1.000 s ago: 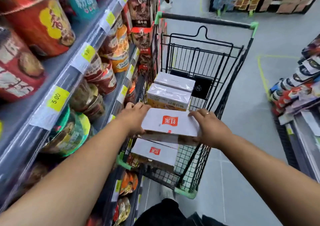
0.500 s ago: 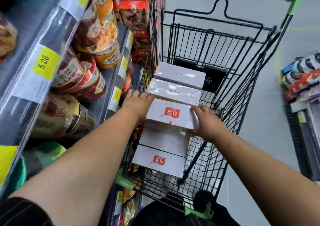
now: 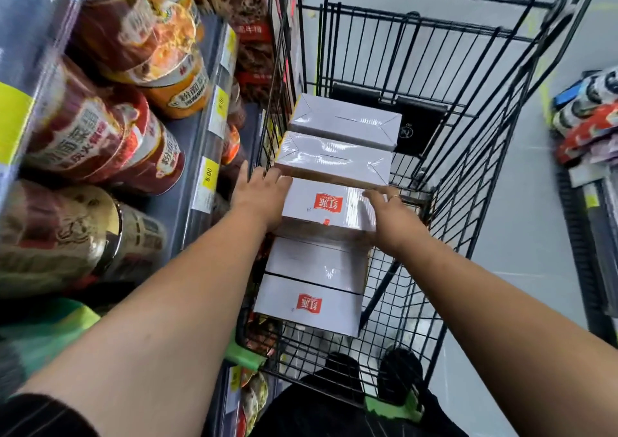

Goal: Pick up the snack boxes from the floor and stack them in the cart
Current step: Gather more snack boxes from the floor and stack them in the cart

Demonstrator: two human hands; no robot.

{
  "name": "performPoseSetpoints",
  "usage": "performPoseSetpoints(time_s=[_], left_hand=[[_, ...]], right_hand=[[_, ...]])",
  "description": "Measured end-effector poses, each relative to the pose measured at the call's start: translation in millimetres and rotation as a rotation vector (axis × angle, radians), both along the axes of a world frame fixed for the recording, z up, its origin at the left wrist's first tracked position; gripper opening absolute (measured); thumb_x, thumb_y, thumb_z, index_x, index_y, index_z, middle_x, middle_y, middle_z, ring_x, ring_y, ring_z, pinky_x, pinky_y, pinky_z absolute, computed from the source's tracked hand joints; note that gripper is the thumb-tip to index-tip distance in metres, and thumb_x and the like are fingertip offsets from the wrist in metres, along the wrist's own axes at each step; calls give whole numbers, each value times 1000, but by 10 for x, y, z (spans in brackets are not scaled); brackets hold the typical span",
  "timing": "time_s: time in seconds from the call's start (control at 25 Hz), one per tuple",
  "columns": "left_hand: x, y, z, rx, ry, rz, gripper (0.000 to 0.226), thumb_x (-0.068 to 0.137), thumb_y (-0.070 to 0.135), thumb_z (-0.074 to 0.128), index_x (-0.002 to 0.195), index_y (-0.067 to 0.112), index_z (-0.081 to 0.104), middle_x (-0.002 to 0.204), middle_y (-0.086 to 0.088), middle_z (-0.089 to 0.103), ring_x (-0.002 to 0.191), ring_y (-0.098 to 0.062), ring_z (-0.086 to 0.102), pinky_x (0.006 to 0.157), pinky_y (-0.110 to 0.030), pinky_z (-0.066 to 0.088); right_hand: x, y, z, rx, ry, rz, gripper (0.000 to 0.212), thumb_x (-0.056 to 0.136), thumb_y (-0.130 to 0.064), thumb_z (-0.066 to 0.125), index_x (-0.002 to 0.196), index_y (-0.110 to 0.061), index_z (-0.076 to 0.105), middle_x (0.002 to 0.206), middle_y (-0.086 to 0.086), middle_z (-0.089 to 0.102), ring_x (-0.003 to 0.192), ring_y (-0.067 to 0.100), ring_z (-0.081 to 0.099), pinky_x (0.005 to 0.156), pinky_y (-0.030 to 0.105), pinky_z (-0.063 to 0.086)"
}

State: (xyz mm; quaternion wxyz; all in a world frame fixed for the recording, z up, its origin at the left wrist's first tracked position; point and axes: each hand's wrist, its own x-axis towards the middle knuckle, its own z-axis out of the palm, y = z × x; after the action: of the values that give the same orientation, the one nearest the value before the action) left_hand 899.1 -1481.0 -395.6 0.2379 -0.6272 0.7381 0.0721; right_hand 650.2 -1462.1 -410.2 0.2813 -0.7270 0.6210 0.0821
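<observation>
To your left runs a grey store shelf (image 3: 197, 199) stocked with instant noodle cups (image 3: 100, 129), yellow price tags (image 3: 208, 175) along its edges. Pale grey floor (image 3: 515, 209) lies ahead; packaged snacks (image 3: 588, 125) fill a rack on your right.

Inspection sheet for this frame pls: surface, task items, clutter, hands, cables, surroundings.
Surface: black wire cart on a grey floor.
Job's things: five white snack boxes in a row along the cart's left side; the middle box has its red logo up.
Clutter: nothing seen.
Hands: left hand and right hand press the middle box's two ends, fingers straight.
Cables: nothing seen.
Surroundings: shelf of noodle cups on the left; packets on the right.
</observation>
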Motion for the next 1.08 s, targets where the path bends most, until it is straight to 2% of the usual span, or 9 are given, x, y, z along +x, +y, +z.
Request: performPoseSetpoints(time_s=[0.12, 0.24, 0.36, 0.52, 0.68, 0.76, 0.92, 1.08], left_hand=[[-71, 39, 53, -17, 17, -6, 83, 77, 52, 69, 145, 27, 28, 149, -3, 32, 139, -28, 26, 119, -54, 2], [-292, 52, 216, -162, 120, 29, 85, 78, 70, 58, 146, 27, 30, 150, -2, 33, 140, -27, 28, 118, -52, 4], [-639, 84, 348, -262, 290, 43, 82, 80, 71, 55, 145, 27, 33, 149, -1, 36, 138, -26, 30, 117, -50, 9], [-1083, 232, 527, -280, 451, -64, 81, 80, 71, 52, 145, 25, 35, 147, -1, 39, 135, -27, 35, 115, -49, 20], [-1596, 457, 972, -302, 656, -210, 81, 79, 70, 52, 144, 24, 37, 147, -2, 40, 135, -27, 35, 114, -43, 24], [-1854, 599, 1214, -296, 707, -275, 85, 79, 73, 49, 146, 23, 34, 151, -4, 36, 137, -27, 32, 116, -43, 23], [-2383, 1039, 1613, -314, 781, -455, 95, 73, 80, 28, 147, 21, 34, 152, -5, 35, 138, -26, 31, 115, -42, 22], [-2895, 1663, 1914, -296, 822, -562, 94, 73, 81, 25, 148, 25, 31, 155, -3, 29, 142, -26, 26, 117, -44, 21]], right_hand=[[-35, 49, 65, -31, -34, -25, 71, 79, -18, 70, 139, -28, 33, 148, 9, 24, 103, 35, 59, 83, 43, 52], [-139, 143, 205, -79, -80, -82, 71, 81, -33, 70, 141, -30, 32, 147, 7, 28, 113, 32, 55, 89, 44, 51], [-324, 321, 389, -140, -124, -200, 75, 80, -36, 72, 143, -28, 33, 149, 7, 28, 124, 31, 48, 99, 43, 46], [-627, 611, 753, -244, -147, -323, 75, 78, -36, 74, 142, -27, 36, 144, 3, 32, 124, 28, 45, 97, 39, 45], [-1066, 964, 1198, -375, -131, -459, 78, 75, -39, 76, 142, -28, 37, 141, 3, 34, 124, 27, 45, 97, 38, 44], [-1280, 1169, 1446, -429, -101, -504, 79, 76, -43, 75, 142, -28, 35, 142, 4, 33, 124, 27, 44, 96, 38, 44], [-1714, 1764, 1852, -521, -40, -598, 81, 76, -50, 73, 143, -30, 34, 143, 3, 33, 125, 28, 44, 97, 40, 44], [-2098, 2594, 2172, -585, -28, -675, 83, 74, -51, 73, 143, -32, 33, 145, 0, 31, 127, 25, 43, 100, 41, 44]])
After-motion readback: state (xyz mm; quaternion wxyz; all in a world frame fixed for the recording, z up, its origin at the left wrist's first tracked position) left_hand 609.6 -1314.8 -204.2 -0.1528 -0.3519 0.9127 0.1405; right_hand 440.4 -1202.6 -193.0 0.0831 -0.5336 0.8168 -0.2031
